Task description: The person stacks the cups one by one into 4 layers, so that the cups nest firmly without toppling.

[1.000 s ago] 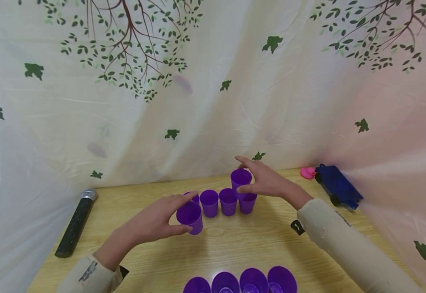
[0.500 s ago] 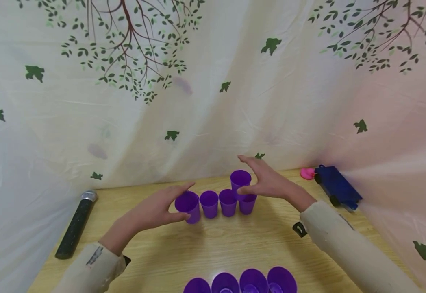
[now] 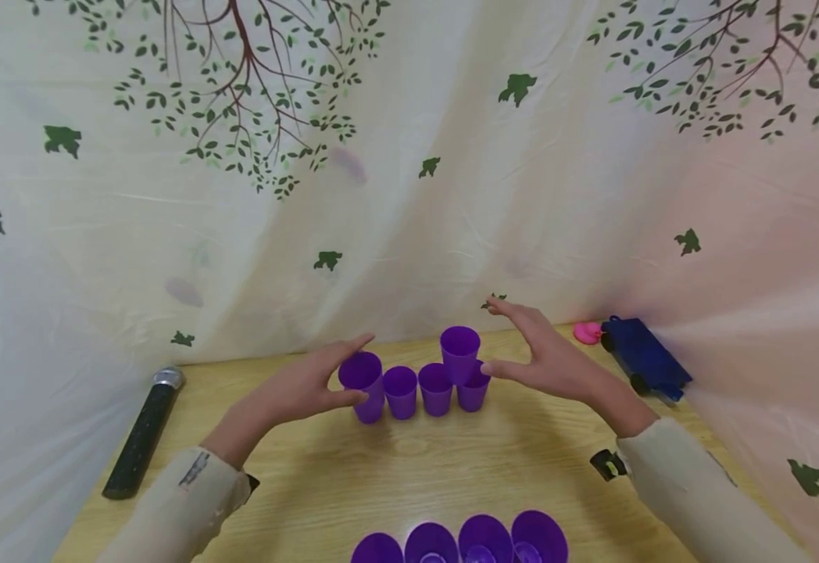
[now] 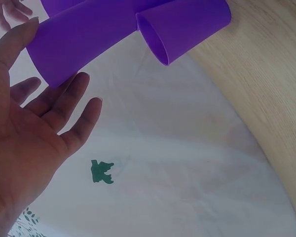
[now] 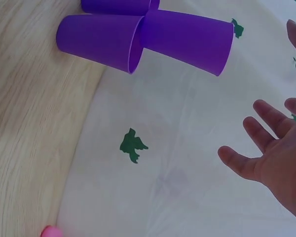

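Observation:
Several purple cups stand upright in a row at the table's back, among them a middle cup (image 3: 400,397). My left hand (image 3: 297,387) holds another purple cup (image 4: 84,42) between thumb and fingers, over the row's left end. In the left wrist view its base meets the rim of a lower cup (image 4: 190,29). A second upper cup (image 3: 459,353) rests on the two rightmost cups of the row. Beside it, my right hand (image 3: 557,363) is spread, with space between its fingers and that cup in the right wrist view.
More purple cups (image 3: 485,539) line the table's near edge, cut off by the frame. A black microphone (image 3: 144,434) lies at left. At back right are a blue toy cart (image 3: 645,356) and a pink toy (image 3: 587,333). A leaf-printed curtain (image 3: 409,234) hangs behind.
My left hand has carried its cup back and up to above the row's left end. My right hand has let go of the right upper cup and drawn away to the right.

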